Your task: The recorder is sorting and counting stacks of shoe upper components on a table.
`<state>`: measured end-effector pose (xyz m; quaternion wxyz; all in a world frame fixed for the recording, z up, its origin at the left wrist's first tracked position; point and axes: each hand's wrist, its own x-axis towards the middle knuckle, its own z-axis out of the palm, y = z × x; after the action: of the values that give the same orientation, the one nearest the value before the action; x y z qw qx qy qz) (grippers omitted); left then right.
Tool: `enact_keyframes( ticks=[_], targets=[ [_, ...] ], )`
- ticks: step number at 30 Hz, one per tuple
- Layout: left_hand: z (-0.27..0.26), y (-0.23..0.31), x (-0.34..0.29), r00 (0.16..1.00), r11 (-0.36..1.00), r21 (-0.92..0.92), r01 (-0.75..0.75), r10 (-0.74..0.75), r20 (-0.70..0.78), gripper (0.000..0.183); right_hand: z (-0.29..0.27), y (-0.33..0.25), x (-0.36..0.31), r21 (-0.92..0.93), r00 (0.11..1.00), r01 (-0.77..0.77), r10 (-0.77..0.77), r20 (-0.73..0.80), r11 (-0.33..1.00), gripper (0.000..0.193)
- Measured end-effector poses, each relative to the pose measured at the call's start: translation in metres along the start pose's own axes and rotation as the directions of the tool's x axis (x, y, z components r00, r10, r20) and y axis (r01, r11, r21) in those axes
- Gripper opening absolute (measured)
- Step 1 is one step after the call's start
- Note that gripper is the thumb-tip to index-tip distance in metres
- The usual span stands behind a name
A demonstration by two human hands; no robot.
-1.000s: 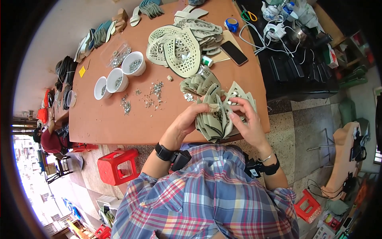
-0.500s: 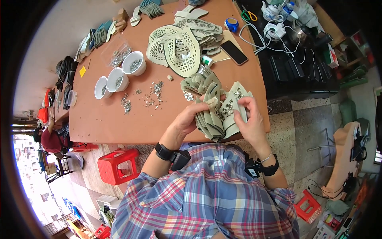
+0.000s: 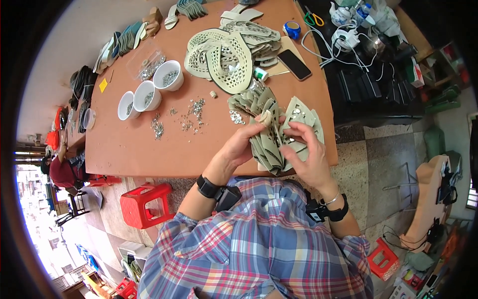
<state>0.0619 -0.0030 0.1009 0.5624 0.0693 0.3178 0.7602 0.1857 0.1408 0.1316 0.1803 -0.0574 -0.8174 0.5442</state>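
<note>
My left hand (image 3: 241,144) is closed on a fanned bundle of cream perforated shoe uppers (image 3: 269,149), at the table's near right edge. A pale crumpled bit (image 3: 266,118) sits at its thumb tip; I cannot tell what it is. My right hand (image 3: 311,157) is over the bundle's right side, thumb and fingers apart, the fingertips near a cream upper dotted with shiny round studs (image 3: 298,112). Whether those fingertips touch it is unclear. More folded uppers (image 3: 254,101) stand just beyond my left hand, next to a small heap of silvery studs (image 3: 236,117).
Three white cups of metal bits (image 3: 169,75) stand at left, loose bits (image 3: 196,109) scattered nearby. A pile of perforated uppers (image 3: 229,62) lies farther back, beside a phone (image 3: 295,65) and blue tape (image 3: 292,30). A red stool (image 3: 145,205) stands below the table edge.
My right thumb and fingers have come apart from the studded upper they were pinching. The uppers on the right now lie fanned farther out. My left hand keeps its hold.
</note>
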Motion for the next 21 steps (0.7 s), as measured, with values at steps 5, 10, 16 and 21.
enact_keyframes(
  ticks=[5,10,16,21],
  targets=[
    [0.006,0.001,-0.007,0.997,0.999,0.046,-0.016,0.019,-0.069,0.055,0.003,0.010,-0.002,-0.049,0.993,-0.088,0.084,-0.088,0.995,0.029],
    [-0.005,-0.006,-0.006,0.994,0.993,-0.071,-0.096,0.099,0.041,0.056,0.000,0.012,-0.004,-0.256,0.997,0.080,-0.078,0.016,0.963,0.014],
    [-0.008,-0.004,-0.006,0.995,0.985,-0.139,-0.101,0.103,0.004,0.055,0.004,-0.008,-0.001,-0.260,0.996,0.093,-0.091,0.023,0.961,0.018],
    [-0.007,-0.003,-0.006,0.998,0.998,-0.028,-0.059,0.059,-0.002,0.053,0.003,0.006,-0.004,-0.221,0.997,0.074,-0.067,0.042,0.972,0.020]
  ],
)
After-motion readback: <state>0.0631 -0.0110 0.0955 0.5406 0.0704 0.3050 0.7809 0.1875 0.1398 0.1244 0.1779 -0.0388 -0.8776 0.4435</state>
